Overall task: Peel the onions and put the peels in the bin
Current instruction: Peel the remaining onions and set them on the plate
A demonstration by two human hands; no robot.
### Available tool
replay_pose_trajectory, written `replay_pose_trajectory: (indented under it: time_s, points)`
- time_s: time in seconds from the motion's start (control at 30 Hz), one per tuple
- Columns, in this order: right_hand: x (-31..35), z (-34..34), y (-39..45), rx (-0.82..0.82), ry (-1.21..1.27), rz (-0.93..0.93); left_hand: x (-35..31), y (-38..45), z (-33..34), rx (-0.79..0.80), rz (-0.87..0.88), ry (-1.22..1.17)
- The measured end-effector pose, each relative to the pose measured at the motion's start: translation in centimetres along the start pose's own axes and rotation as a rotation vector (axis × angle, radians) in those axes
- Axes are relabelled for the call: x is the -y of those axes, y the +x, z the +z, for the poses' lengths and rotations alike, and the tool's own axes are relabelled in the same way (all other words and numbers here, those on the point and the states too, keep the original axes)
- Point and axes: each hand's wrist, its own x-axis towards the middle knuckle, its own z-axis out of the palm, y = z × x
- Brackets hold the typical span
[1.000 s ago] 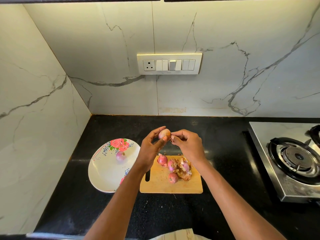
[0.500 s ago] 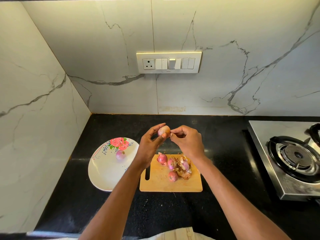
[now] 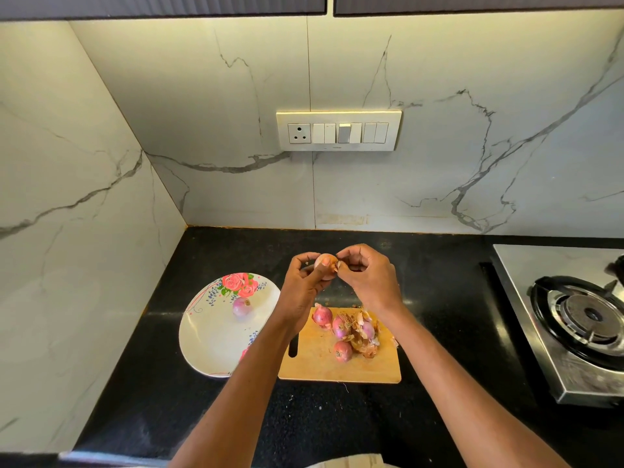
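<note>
Head view: black granite counter point(image 3: 439, 417), marble-look walls, switch panel point(image 3: 338, 131) on back wall, stove point(image 3: 584, 319) at right edge. Left hand point(image 3: 300, 288) grips onion point(image 3: 325, 262) above cutting board point(image 3: 337, 366); right hand point(image 3: 368, 278) pinches its peel. Plate point(image 3: 216, 346) near left corner holds one peeled onion point(image 3: 242, 306).

Bright under-cabinet light on wall point(image 3: 439, 79); wide-angle edge bending; stove point(image 3: 580, 319) slightly blurred.
</note>
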Motion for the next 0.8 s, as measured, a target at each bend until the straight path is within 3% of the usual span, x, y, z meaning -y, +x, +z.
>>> replay_pose_trajectory:
  time_s: [0.43, 0.63, 0.8]
  points:
    - [-0.17, 0.45, 0.04, -0.061, 0.232, 0.157, 0.09, -0.1, 0.47, 0.027, -0.023, -0.202]
    - [0.13, 0.58, 0.31, 0.048, 0.178, 0.106, -0.31, 0.19, -0.2, -0.002, 0.027, -0.163]
    - [0.08, 0.74, 0.09, -0.06, 0.108, 0.086, -0.22, 0.19, -0.1, 0.001, 0.047, -0.116]
